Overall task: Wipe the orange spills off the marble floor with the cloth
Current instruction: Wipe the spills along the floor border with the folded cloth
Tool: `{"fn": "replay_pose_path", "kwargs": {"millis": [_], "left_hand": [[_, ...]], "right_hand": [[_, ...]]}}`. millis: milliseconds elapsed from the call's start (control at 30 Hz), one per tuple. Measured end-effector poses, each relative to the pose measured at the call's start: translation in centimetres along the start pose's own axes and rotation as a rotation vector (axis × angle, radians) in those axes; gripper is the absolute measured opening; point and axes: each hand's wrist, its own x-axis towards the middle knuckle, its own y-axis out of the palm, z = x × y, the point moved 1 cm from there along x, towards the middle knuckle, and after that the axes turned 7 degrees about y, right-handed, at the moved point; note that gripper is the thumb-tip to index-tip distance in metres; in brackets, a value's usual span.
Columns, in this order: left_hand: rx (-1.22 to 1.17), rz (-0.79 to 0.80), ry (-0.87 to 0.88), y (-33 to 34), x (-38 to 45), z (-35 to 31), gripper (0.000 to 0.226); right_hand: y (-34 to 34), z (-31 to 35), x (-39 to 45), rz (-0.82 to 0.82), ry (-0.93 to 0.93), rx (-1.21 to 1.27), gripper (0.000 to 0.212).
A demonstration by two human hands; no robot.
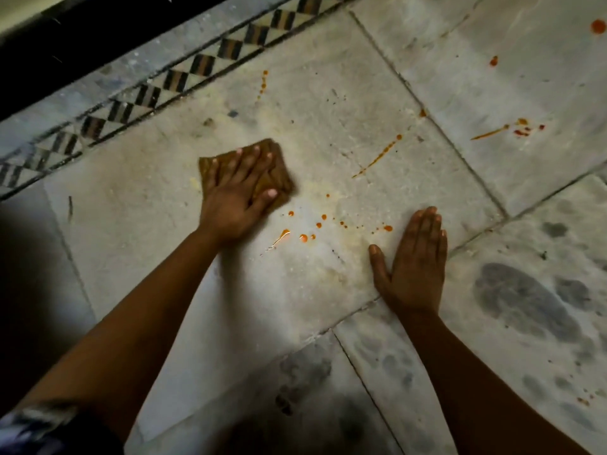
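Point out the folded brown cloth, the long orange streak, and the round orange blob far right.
folded brown cloth (282, 178): head view, bare right edge.
long orange streak (377, 157): head view, mid-length.
round orange blob (598, 26): head view, centre.

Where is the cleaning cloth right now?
In the head view the brown cloth lies flat on the marble floor left of centre, under the left hand, just up-left of the nearest orange drops.
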Motion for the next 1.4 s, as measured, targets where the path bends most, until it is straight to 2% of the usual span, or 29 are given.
{"fn": "replay_pose_path", "kwargs": {"millis": [133, 267, 333, 400, 467, 533, 667, 800, 933, 967, 1067, 1133, 1233, 1400], "left_hand": [[-0.026, -0.056, -0.270, -1.2, 5.2, 1.8, 0.063], [-0.064, -0.026, -0.370, -2.7, 13.3, 2.1, 0.062], [-0.067, -0.021, -0.320, -2.9, 15.8, 0.7, 0.062], [-0.048, 0.004, -0.196, -2.3, 15.2, -1.1, 0.061], [-0.032, 0.020, -0.034, -1.5, 11.8, -1.5, 0.063], [-0.045, 0.015, 0.042, -1.1, 7.9, -0.9, 0.069], [-0.048, -0.073, -0.070, -0.8, 7.2, -0.1, 0.063], [-0.052, -0.086, -0.241, -2.0, 13.6, 0.4, 0.060], [-0.083, -0.067, -0.318, -3.2, 19.1, -0.1, 0.062], [-0.072, -0.052, -0.299, -3.0, 18.7, -0.8, 0.062], [-0.034, -0.037, -0.065, -1.5, 13.7, -3.0, 0.063], [-0.045, -0.018, 0.031, -0.8, 9.8, -4.3, 0.070], [-0.039, 0.003, -0.015, -0.5, 9.7, -4.4, 0.068], [-0.006, 0.006, -0.084, -1.7, 18.7, -4.3, 0.061]], "right_hand": [[0.0, 0.0, 0.2, 0.012, 0.004, 0.000, 0.087], [-0.1, 0.0, 0.1, 0.006, -0.008, 0.002, 0.086], [0.0, 0.1, 0.3, 0.004, -0.004, -0.003, 0.086], [0.1, 0.1, 0.3, 0.015, -0.002, -0.010, 0.086], [0.0, 0.0, 0.3, 0.023, -0.003, -0.009, 0.086], [0.0, 0.1, 0.2, 0.031, 0.005, -0.012, 0.085], [0.1, 0.0, 0.4, 0.025, 0.005, -0.006, 0.084], [0.1, 0.0, 0.3, 0.015, 0.000, 0.003, 0.083], [0.2, 0.0, 0.3, 0.005, -0.003, 0.009, 0.083], [0.2, 0.0, 0.3, 0.004, -0.002, 0.006, 0.083], [0.0, 0.1, 0.3, 0.017, 0.004, 0.011, 0.084], [-0.1, 0.0, 0.3, 0.030, 0.012, 0.014, 0.084], [-0.1, 0.0, 0.3, 0.038, 0.007, 0.011, 0.085], [0.0, 0.0, 0.3, 0.026, 0.011, 0.028, 0.085]]}}
